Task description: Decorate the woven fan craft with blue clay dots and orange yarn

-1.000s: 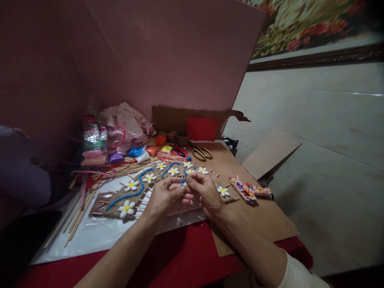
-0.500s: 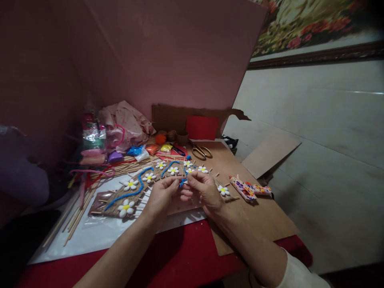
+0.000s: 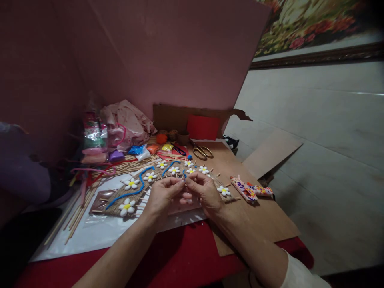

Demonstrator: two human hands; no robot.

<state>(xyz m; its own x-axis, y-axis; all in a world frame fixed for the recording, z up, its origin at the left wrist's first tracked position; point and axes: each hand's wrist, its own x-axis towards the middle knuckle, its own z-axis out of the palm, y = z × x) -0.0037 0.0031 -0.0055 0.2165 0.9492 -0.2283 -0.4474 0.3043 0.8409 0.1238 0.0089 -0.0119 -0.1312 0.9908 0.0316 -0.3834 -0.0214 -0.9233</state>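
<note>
**Pinching a bit of blue cord over the flower mat**

Both hands are meeting fingertip to fingertip: the left hand [image 3: 163,195] and right hand [image 3: 204,191] are pinching a short blue cord piece [image 3: 184,175] between them, just above the woven mat [image 3: 141,192] with the white flowers [image 3: 127,207]. Compared with a second ago, less of the blue is showing, so the fingers are closing tighter around it and drawing together. The mat is lying on a white sheet [image 3: 99,234], with wooden sticks [image 3: 78,212] to the left, scissors [image 3: 201,151] behind, and a painted clip [image 3: 250,189] on the cardboard [image 3: 258,216] to the right.
</note>
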